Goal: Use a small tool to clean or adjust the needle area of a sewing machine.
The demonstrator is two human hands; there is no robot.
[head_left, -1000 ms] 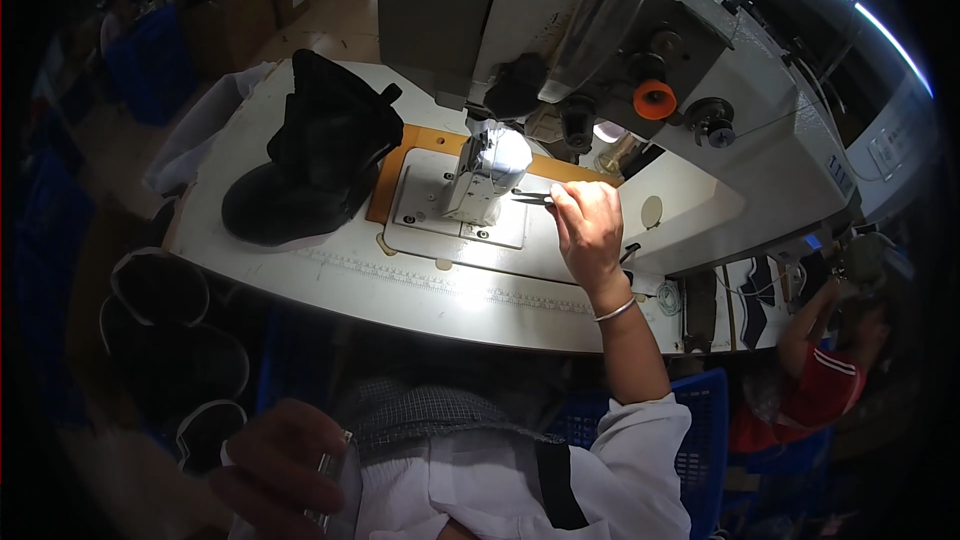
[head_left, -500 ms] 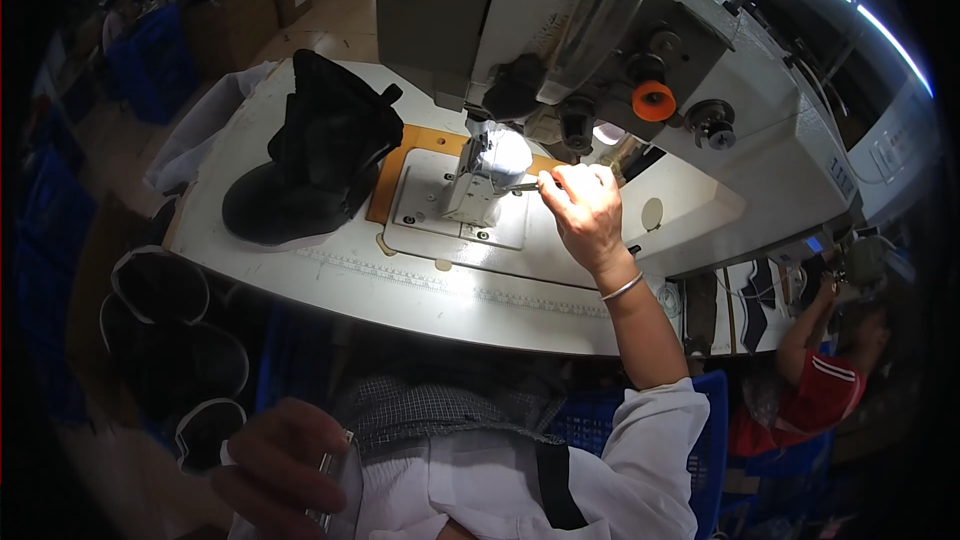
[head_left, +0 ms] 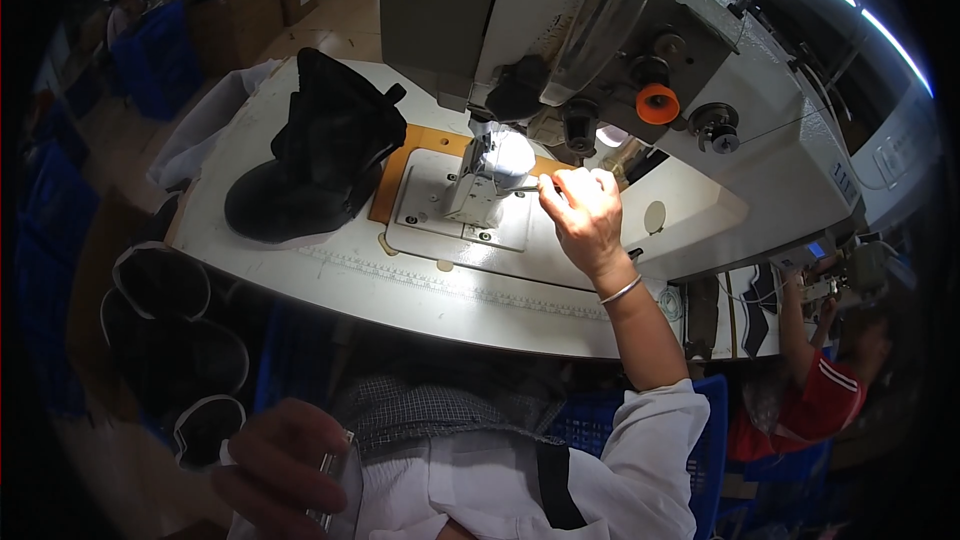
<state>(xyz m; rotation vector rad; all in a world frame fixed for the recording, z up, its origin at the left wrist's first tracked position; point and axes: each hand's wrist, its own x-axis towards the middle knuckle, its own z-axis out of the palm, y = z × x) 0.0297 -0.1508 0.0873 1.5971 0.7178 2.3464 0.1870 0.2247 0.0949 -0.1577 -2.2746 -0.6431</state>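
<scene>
My right hand point(head_left: 585, 215) is closed in a pinch on a slim dark metal tool point(head_left: 530, 188). The tool's tip reaches the side of the lit metal post point(head_left: 478, 190) of a sewing machine point(head_left: 760, 90); its exact kind is too small to tell. A black boot upper point(head_left: 320, 155) stands on the white table left of the post. Down at the lower left, in shadow, my left hand point(head_left: 280, 465) has its fingers curled beside a flat pale-edged object point(head_left: 340, 480) at my body. What that hand grips is hard to make out.
A printed ruler strip point(head_left: 450, 285) runs along the front of the white table point(head_left: 400, 312). Several black pieces with pale rims point(head_left: 200, 360) hang or lie at the left. A person in a red shirt point(head_left: 810, 405) works at the right. Blue crates point(head_left: 155, 60) stand farther back.
The view has shifted very slightly. My hands, the tool and the boot upper keep their places. The arms of the person in red at the right have moved.
</scene>
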